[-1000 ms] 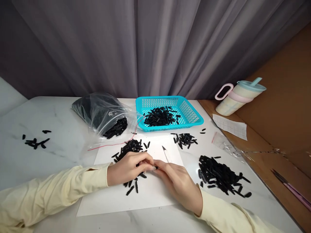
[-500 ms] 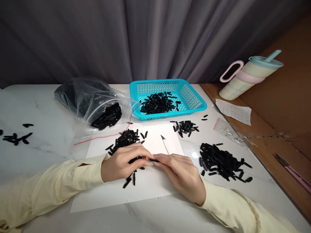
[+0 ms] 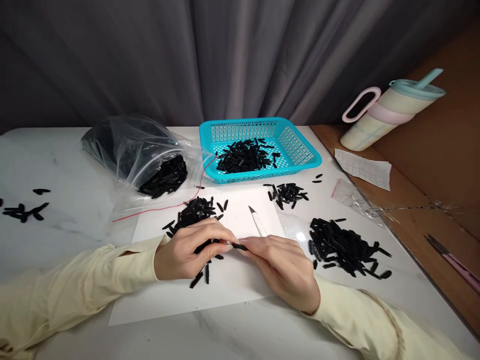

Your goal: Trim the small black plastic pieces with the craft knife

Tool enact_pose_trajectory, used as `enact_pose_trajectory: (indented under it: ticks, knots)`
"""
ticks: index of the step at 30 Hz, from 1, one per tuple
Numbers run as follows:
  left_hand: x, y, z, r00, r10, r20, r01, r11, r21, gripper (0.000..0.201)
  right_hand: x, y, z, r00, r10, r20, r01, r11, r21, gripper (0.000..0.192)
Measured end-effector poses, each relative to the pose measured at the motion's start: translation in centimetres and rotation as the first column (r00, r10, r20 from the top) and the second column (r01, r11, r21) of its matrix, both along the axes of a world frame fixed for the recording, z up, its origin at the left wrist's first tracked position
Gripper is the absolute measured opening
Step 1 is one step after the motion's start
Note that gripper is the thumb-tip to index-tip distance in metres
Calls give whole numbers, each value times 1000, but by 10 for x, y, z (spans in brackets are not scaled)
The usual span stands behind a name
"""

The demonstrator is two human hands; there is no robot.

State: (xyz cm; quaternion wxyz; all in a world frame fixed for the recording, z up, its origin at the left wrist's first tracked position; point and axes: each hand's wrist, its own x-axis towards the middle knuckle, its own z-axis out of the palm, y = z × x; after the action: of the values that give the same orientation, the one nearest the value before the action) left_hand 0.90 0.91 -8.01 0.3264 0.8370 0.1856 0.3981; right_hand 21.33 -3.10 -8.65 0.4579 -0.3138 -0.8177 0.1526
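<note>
While a grey curtain [image 3: 225, 55] hangs behind everything, a white marble table [image 3: 67, 165] carries the whole scene, butted on its right against a brown wooden surface [image 3: 431, 200]. On the table lies a sheet of white paper [image 3: 225, 290], and behind it a clear plastic bag [image 3: 131, 150] spilling black pieces sits left of a turquoise basket [image 3: 300, 155] that holds more of them. A pastel tumbler [image 3: 390, 112] with a straw leans at the far right, near a slip of printed paper [image 3: 362, 167]. Loose heaps follow in size: a big pile [image 3: 345, 247] right of the sheet, a middle pile [image 3: 195, 212] at its upper left, a small cluster [image 3: 287, 192] beyond its top edge, and a scatter [image 3: 22, 210] far left.

Both cream-sleeved arms meet over the sheet. The left hand [image 3: 187, 252] and the right hand [image 3: 287, 267] are drawn close together, fingertips nearly touching, and between them they pinch a single black strip [image 3: 238, 246], held just above the paper. The right hand also grips a slim craft knife [image 3: 257, 222], its blade pointing away toward the basket.

That strip looks very light, narrow and smooth, probably stiff plastic or rubber, so it likely slips or flicks away under a loose pinch. Holding it by its ends with the fingertips seems surest, leaving its middle free and fingers clear of the blade.
</note>
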Motion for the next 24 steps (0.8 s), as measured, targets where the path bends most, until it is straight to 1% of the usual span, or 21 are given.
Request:
enact_pose_trajectory:
  ticks: [11,17,24]
  knots:
    - [0,-1,0,1000,4,-6,-4,1000,22,24,-1,0,0,999,-22,-28,23,1000,17,23]
    - [0,-1,4,1000,-2,-30,3,999,35,23,-2,0,2,999,-44,-13,44,999,-3,15]
    - [0,-1,4,1000,-9,-20,9,999,32,25,-2,2,4,999,-32,-6,32,999,-10,13]
